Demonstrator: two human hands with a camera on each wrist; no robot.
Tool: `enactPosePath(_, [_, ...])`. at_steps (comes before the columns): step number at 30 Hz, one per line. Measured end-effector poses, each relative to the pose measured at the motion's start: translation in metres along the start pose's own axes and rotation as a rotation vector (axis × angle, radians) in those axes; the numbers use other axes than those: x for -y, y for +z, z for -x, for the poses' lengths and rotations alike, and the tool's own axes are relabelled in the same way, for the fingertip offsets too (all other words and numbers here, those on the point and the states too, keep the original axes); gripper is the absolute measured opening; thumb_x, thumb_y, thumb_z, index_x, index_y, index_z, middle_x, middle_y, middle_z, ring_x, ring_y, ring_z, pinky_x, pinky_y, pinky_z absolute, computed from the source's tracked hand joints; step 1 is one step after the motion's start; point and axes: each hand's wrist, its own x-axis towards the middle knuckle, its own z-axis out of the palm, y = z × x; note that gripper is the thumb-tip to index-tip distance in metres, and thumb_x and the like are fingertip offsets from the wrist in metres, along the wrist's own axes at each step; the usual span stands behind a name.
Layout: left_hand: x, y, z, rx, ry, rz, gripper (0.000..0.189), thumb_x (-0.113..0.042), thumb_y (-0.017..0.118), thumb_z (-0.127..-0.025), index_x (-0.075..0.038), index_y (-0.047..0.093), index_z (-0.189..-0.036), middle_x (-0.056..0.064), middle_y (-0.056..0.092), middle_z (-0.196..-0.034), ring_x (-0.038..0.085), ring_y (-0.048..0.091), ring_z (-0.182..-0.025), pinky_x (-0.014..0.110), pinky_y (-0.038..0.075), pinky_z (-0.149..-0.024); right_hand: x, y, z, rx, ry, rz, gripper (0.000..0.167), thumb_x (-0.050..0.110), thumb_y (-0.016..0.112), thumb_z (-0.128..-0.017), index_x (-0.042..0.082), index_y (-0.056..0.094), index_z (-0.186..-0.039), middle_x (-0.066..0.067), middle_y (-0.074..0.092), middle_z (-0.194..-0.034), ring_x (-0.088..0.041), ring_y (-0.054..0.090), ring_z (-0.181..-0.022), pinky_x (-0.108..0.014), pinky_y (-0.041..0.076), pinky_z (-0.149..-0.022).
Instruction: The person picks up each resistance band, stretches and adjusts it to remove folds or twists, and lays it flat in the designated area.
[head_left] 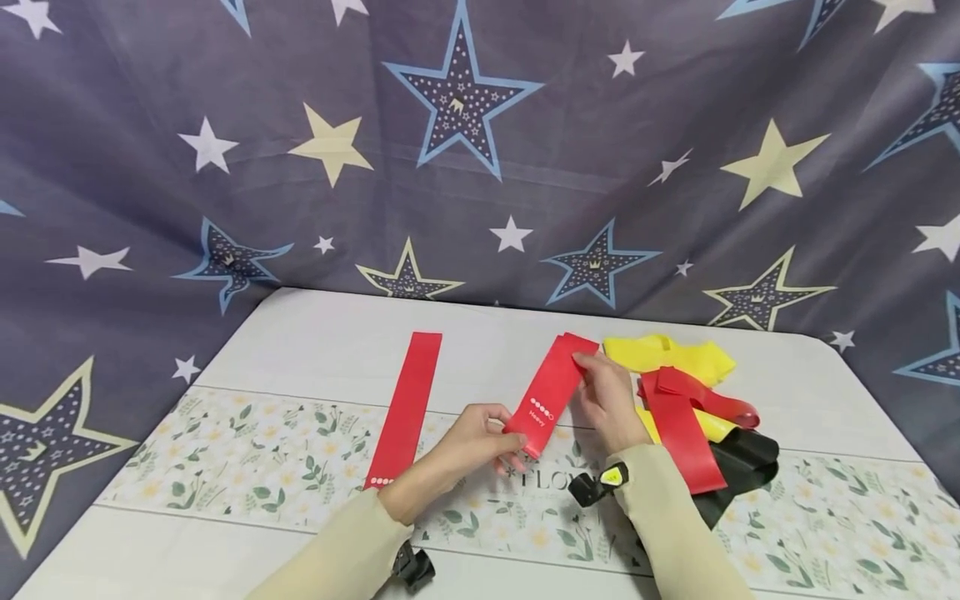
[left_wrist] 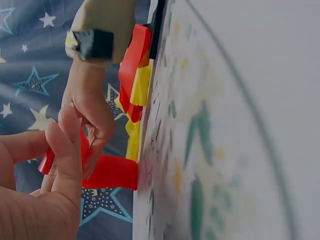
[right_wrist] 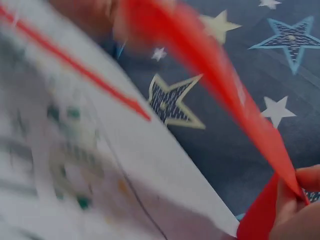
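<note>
Viewed from overhead, with 12 o'clock away from you: the red, smooth, flat, rubber-like band (head_left: 553,387) is over the white tabletop with a floral strip (head_left: 247,454), between your hands. It is layered, with white dots and "Heavy" printed on its face. Its long axis runs from 7 to 1 o'clock, printed end toward 7. Your left hand (head_left: 480,437) pinches that end; your right hand (head_left: 609,396) grips the opposite end. A flat red strip (head_left: 407,400) lies at 9 o'clock, nearly parallel. At 3 o'clock, glossy red (head_left: 684,437), crumpled yellow (head_left: 705,360) and dark black bands (head_left: 746,462) overlap loosely.
</note>
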Motion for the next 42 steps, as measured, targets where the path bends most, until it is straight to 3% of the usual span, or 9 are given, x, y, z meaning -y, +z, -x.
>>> enactPosePath(4, [0.002, -0.002, 0.009, -0.017, -0.008, 0.012, 0.009, -0.006, 0.060, -0.088, 0.001, 0.056, -0.091, 0.024, 0.071, -0.084, 0.014, 0.069, -0.059, 0.021, 0.049, -0.051, -0.003, 0.006, -0.009, -0.011, -0.091, 0.165, 0.035, 0.006, 0.053, -0.094, 0.000, 0.049, -0.129, 0.007, 0.060, -0.088, -0.005, 0.055, -0.076, -0.013, 0.050, -0.070])
enactPosePath(7, [0.004, -0.004, 0.015, -0.016, -0.010, 0.022, 0.011, -0.008, 0.058, -0.089, 0.003, 0.055, -0.092, 0.022, 0.072, -0.088, 0.015, 0.070, -0.061, 0.021, 0.050, -0.052, -0.005, 0.011, -0.014, -0.001, -0.099, 0.225, 0.037, 0.005, 0.053, -0.094, -0.003, 0.048, -0.129, 0.008, 0.061, -0.080, -0.003, 0.055, -0.068, -0.013, 0.049, -0.067])
enactPosePath(12, [0.009, -0.007, 0.026, 0.002, -0.023, 0.035, 0.012, -0.006, 0.056, -0.089, 0.005, 0.055, -0.092, 0.023, 0.072, -0.088, 0.017, 0.071, -0.063, 0.020, 0.050, -0.051, -0.007, 0.018, -0.020, 0.000, -0.085, 0.290, 0.039, 0.006, 0.055, -0.093, -0.005, 0.050, -0.130, 0.010, 0.064, -0.075, -0.003, 0.059, -0.063, -0.013, 0.050, -0.063])
enactPosePath(20, [0.011, -0.016, 0.044, 0.052, -0.059, 0.060, 0.011, -0.005, 0.058, -0.088, 0.006, 0.057, -0.090, 0.023, 0.072, -0.087, 0.011, 0.068, -0.058, 0.018, 0.049, -0.049, -0.018, 0.030, -0.033, -0.013, -0.115, 0.312, 0.016, 0.000, 0.059, -0.088, -0.004, 0.060, -0.103, 0.007, 0.062, -0.060, -0.004, 0.047, -0.045, -0.015, 0.035, -0.045])
enactPosePath(26, [0.014, -0.025, 0.057, 0.044, -0.078, 0.006, 0.013, -0.007, 0.061, -0.089, 0.006, 0.057, -0.085, 0.021, 0.072, -0.081, 0.013, 0.068, -0.058, 0.019, 0.051, -0.050, -0.027, 0.044, -0.038, -0.023, -0.112, 0.375, 0.035, 0.002, 0.060, -0.087, -0.010, 0.055, -0.119, 0.006, 0.062, -0.067, -0.003, 0.047, -0.046, -0.015, 0.036, -0.046])
enactPosePath(29, [0.018, -0.030, 0.062, 0.037, -0.095, -0.013, 0.013, -0.006, 0.062, -0.088, 0.002, 0.056, -0.079, 0.018, 0.072, -0.075, 0.011, 0.066, -0.055, 0.018, 0.050, -0.049, -0.034, 0.054, -0.039, -0.035, -0.103, 0.431, 0.037, 0.003, 0.062, -0.087, -0.009, 0.056, -0.121, -0.004, 0.065, -0.085, -0.004, 0.050, -0.052, -0.015, 0.039, -0.050])
enactPosePath(33, [0.020, -0.036, 0.070, 0.086, -0.132, -0.026, 0.022, -0.004, 0.062, -0.087, -0.003, 0.051, -0.067, 0.015, 0.071, -0.069, 0.009, 0.064, -0.051, 0.018, 0.049, -0.046, -0.042, 0.063, -0.043, -0.036, -0.122, 0.476, 0.041, 0.003, 0.062, -0.086, -0.010, 0.054, -0.124, -0.018, 0.062, -0.113, -0.013, 0.061, -0.078, -0.023, 0.052, -0.075])
enactPosePath(36, [0.022, -0.040, 0.077, 0.121, -0.154, -0.039, 0.024, -0.004, 0.061, -0.087, -0.003, 0.052, -0.065, 0.015, 0.070, -0.067, 0.009, 0.063, -0.048, 0.018, 0.048, -0.044, -0.047, 0.067, -0.045, -0.041, -0.121, 0.508, 0.044, 0.005, 0.063, -0.086, -0.008, 0.053, -0.126, -0.020, 0.060, -0.120, -0.020, 0.061, -0.090, -0.032, 0.052, -0.087])
enactPosePath(42, [0.024, -0.048, 0.086, 0.112, -0.166, -0.129, 0.029, -0.003, 0.062, -0.084, -0.005, 0.047, -0.060, 0.016, 0.068, -0.061, 0.009, 0.060, -0.044, 0.019, 0.046, -0.040, -0.062, 0.080, -0.049, -0.024, -0.143, 0.527, 0.043, 0.001, 0.066, -0.082, -0.010, 0.054, -0.123, -0.021, 0.061, -0.114, -0.013, 0.059, -0.074, -0.021, 0.051, -0.068])
